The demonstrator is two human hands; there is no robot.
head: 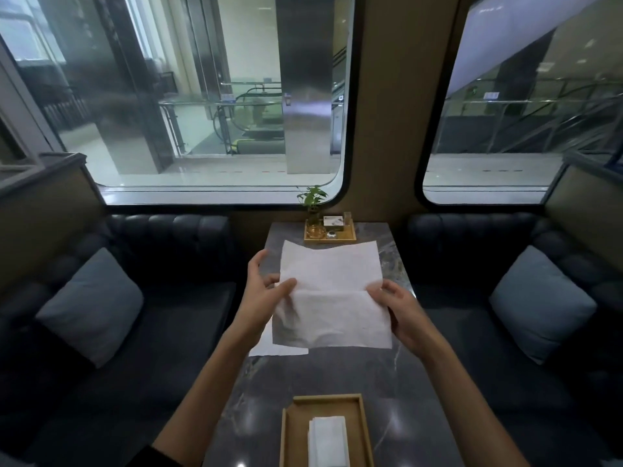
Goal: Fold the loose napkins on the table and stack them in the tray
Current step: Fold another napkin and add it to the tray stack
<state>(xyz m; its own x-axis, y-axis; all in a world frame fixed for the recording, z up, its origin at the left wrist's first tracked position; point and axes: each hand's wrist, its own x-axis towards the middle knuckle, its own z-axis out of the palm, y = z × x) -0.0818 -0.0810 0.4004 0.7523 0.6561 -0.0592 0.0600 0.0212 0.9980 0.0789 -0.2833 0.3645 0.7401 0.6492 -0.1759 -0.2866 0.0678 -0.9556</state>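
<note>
A large white napkin [332, 294] is held up over the middle of the dark marble table [337, 375], creased across its middle. My left hand [266, 293] pinches its left edge at the crease, and my right hand [399, 308] pinches its right edge. Another loose white napkin [274, 347] lies flat on the table beneath, mostly hidden by the held one. Near the table's front edge sits a wooden tray [293, 429] holding a stack of folded napkins [327, 441].
A small wooden tray [352, 235] with a potted plant [312, 198], glass items and a box stands at the table's far end by the window. Dark sofas with grey cushions [91, 305] [542, 303] flank the table on both sides.
</note>
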